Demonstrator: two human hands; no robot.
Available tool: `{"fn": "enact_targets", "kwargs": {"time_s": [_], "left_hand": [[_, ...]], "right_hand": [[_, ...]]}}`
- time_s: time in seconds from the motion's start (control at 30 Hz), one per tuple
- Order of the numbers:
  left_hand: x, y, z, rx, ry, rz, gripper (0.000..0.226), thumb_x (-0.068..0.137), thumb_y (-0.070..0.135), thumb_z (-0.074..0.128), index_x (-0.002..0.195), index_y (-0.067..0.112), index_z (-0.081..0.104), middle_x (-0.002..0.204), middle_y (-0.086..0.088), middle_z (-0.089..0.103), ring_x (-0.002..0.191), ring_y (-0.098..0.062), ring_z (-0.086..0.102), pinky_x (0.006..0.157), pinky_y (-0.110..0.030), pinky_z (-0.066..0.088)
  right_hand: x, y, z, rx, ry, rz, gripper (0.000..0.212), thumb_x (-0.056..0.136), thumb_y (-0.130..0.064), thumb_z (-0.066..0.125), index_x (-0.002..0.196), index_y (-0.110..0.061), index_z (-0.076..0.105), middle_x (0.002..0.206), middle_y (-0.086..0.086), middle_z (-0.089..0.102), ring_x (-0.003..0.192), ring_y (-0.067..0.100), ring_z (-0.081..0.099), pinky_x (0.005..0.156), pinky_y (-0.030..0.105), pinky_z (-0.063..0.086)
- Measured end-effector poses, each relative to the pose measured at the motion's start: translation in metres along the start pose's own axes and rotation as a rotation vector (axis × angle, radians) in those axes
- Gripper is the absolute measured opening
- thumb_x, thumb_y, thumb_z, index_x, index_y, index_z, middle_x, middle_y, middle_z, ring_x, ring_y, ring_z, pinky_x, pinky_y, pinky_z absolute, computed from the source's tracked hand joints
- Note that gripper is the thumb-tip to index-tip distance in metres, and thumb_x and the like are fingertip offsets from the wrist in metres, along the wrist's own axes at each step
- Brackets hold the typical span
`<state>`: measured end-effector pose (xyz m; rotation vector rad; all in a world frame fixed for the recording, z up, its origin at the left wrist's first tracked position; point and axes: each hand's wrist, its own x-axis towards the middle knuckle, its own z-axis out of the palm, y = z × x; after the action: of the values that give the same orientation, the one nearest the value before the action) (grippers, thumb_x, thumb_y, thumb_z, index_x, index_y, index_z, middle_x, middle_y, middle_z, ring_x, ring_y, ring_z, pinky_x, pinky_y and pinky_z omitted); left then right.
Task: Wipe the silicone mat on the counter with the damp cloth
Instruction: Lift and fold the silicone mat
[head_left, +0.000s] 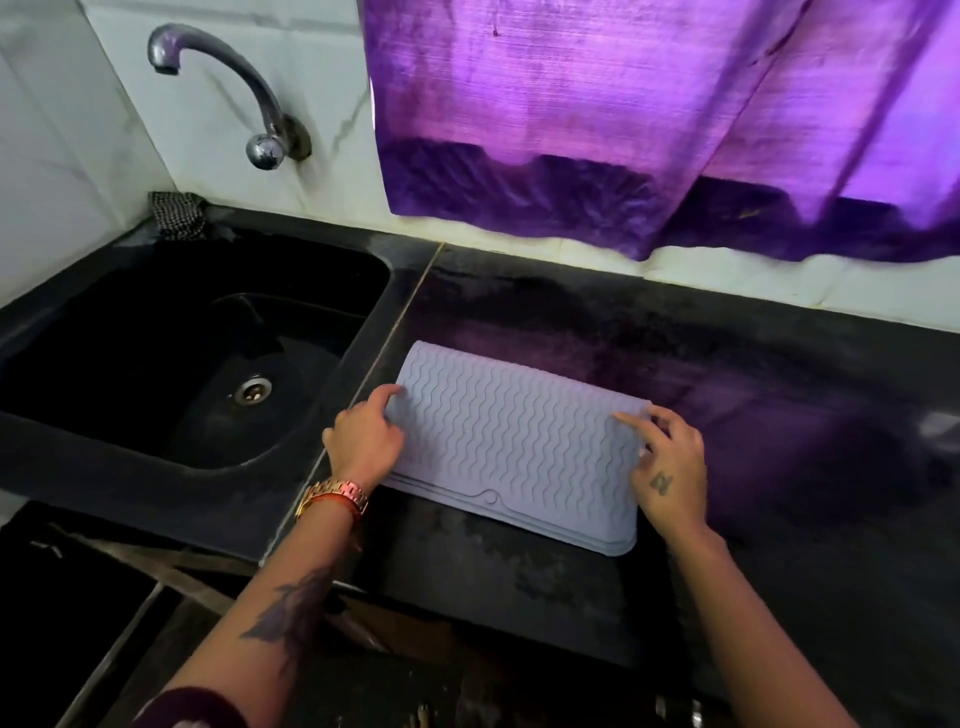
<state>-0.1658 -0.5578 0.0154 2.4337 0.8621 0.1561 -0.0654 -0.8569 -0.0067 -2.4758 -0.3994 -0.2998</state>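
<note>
Mat (511, 441) pale grey, wavy-ridged, folded double on black counter (727, 415).

Silicone mat (511, 441) lies folded on the desk (727, 374), just right of the sink (156, 364), which sits at 9 o'clock from it; tap (228, 88) on the wall at 11 o'clock, above the sink's far rim, scrubber cloth (176, 215) on the sink's far corner below it. Left hand (363, 441) on the mat's 9 o'clock edge, right hand (667, 467) on its 3 o'clock edge. Curtain (649, 119) hangs behind the desk at 12 to 2 o'clock.
</note>
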Motion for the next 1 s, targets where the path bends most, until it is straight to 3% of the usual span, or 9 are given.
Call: {"fn": "enact_targets", "kwargs": {"time_s": [0.13,0.2,0.27,0.4,0.53,0.63,0.7,0.87,1.0], "left_hand": [[0.016,-0.011,-0.011,-0.246,-0.014,0.058,0.050,0.082,-0.005,0.042,0.114,0.027,0.063,0.104,-0.004,0.067,0.083,-0.020,0.060,0.068,-0.030,0.048],[0.024,-0.013,-0.017,-0.326,-0.035,0.071,0.050,0.081,-0.011,0.040,0.105,0.023,0.069,0.094,-0.003,0.067,0.077,-0.016,0.059,0.059,-0.017,0.044],[0.029,-0.014,-0.023,-0.373,-0.058,0.090,0.052,0.080,-0.014,0.042,0.099,0.024,0.071,0.089,0.002,0.067,0.075,-0.009,0.059,0.061,-0.012,0.046],[0.039,-0.017,-0.031,-0.450,-0.135,0.155,0.037,0.082,-0.006,0.060,0.096,0.027,0.072,0.094,0.004,0.070,0.090,-0.004,0.061,0.079,-0.015,0.047],[0.044,-0.010,-0.036,-0.580,-0.183,0.154,0.024,0.076,0.005,0.073,0.094,0.021,0.075,0.094,0.004,0.073,0.093,-0.010,0.067,0.083,-0.028,0.052],[0.048,0.006,-0.041,-0.637,-0.191,0.188,0.019,0.074,0.006,0.074,0.092,0.013,0.075,0.093,0.001,0.073,0.091,-0.009,0.068,0.080,-0.020,0.053],[0.055,0.014,-0.044,-0.609,-0.139,0.241,0.017,0.076,0.005,0.071,0.091,0.013,0.074,0.097,0.000,0.071,0.092,-0.001,0.065,0.083,-0.013,0.049],[0.068,0.036,-0.048,-0.664,-0.030,0.295,0.018,0.083,-0.006,0.059,0.096,0.006,0.066,0.102,-0.001,0.062,0.086,0.011,0.060,0.081,-0.006,0.044],[0.079,0.045,-0.047,-0.744,-0.006,0.283,0.009,0.092,0.008,0.054,0.094,0.011,0.062,0.089,-0.013,0.065,0.084,-0.016,0.061,0.078,-0.033,0.048]], "right_hand": [[-0.009,0.008,-0.002,0.283,-0.091,0.085,0.064,0.072,0.020,0.059,0.105,-0.035,0.066,0.138,0.001,0.044,0.112,0.022,0.054,0.091,0.035,0.051],[-0.011,0.005,-0.008,0.372,-0.050,0.135,0.059,0.071,0.024,0.057,0.106,-0.022,0.068,0.136,0.004,0.046,0.104,0.020,0.057,0.087,0.027,0.053],[-0.010,0.005,-0.012,0.354,-0.029,0.111,0.054,0.073,0.022,0.058,0.108,-0.018,0.068,0.131,0.004,0.047,0.104,0.021,0.058,0.082,0.015,0.052],[0.005,0.011,-0.018,0.200,-0.024,-0.026,0.047,0.070,0.004,0.075,0.098,-0.034,0.068,0.127,0.003,0.051,0.102,0.024,0.056,0.088,0.038,0.049],[0.038,0.008,-0.029,0.232,-0.043,-0.071,0.028,0.076,-0.018,0.073,0.094,-0.039,0.068,0.125,-0.002,0.057,0.113,0.025,0.052,0.097,0.042,0.039],[0.064,0.003,-0.034,0.322,-0.029,-0.113,0.023,0.077,-0.034,0.061,0.091,-0.051,0.067,0.113,-0.011,0.063,0.112,0.019,0.056,0.098,0.046,0.042],[0.079,0.000,-0.033,0.472,-0.061,-0.099,0.032,0.079,-0.024,0.062,0.088,-0.055,0.067,0.105,-0.013,0.067,0.106,0.016,0.061,0.096,0.042,0.046],[0.102,-0.003,-0.028,0.661,-0.031,0.036,0.029,0.085,-0.003,0.057,0.088,-0.030,0.068,0.089,-0.012,0.069,0.087,0.007,0.064,0.082,0.037,0.052],[0.110,-0.004,-0.022,0.709,0.028,0.173,0.007,0.093,-0.018,0.055,0.093,-0.023,0.060,0.088,-0.008,0.065,0.084,0.008,0.061,0.076,0.036,0.050]]}}
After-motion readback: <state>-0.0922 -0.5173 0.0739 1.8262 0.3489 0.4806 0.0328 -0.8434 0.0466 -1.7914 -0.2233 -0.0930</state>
